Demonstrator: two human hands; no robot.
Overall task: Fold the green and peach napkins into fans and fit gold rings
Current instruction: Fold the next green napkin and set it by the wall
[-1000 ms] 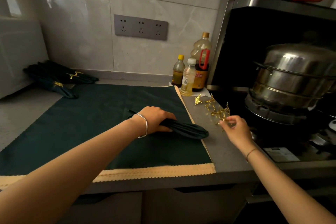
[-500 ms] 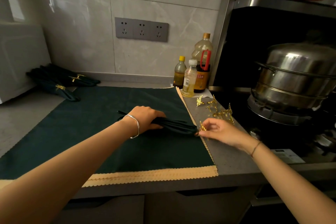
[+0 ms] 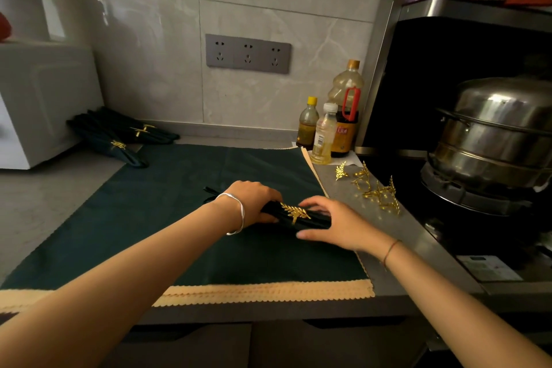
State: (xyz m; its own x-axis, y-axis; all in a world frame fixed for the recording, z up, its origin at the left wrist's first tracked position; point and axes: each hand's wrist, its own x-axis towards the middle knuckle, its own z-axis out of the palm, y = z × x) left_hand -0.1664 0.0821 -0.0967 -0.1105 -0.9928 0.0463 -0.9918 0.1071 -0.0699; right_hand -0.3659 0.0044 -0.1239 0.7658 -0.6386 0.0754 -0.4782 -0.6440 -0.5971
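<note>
- While my left hand grips one end of the pleated napkin and my right hand cups the other end, the gold ring sits on the bundle between them.
- Main risk, in my judgement: the pleats spring open if either grip slackens before the ring is seated.
- Lesser risk: the ring's leaf snags the fabric or ends up off centre if it is pushed unevenly.
- Minor risk: my right wrist sweeps the spare rings, lying just beyond it.
- Surface: grey worktop, with a flat green cloth under both hands and its peach edge nearest me.
- Room: white appliance far left of my left hand; steamer pot right of my right hand; finished napkins beyond my left hand; bottles beyond my right, against the tiled wall.
</note>
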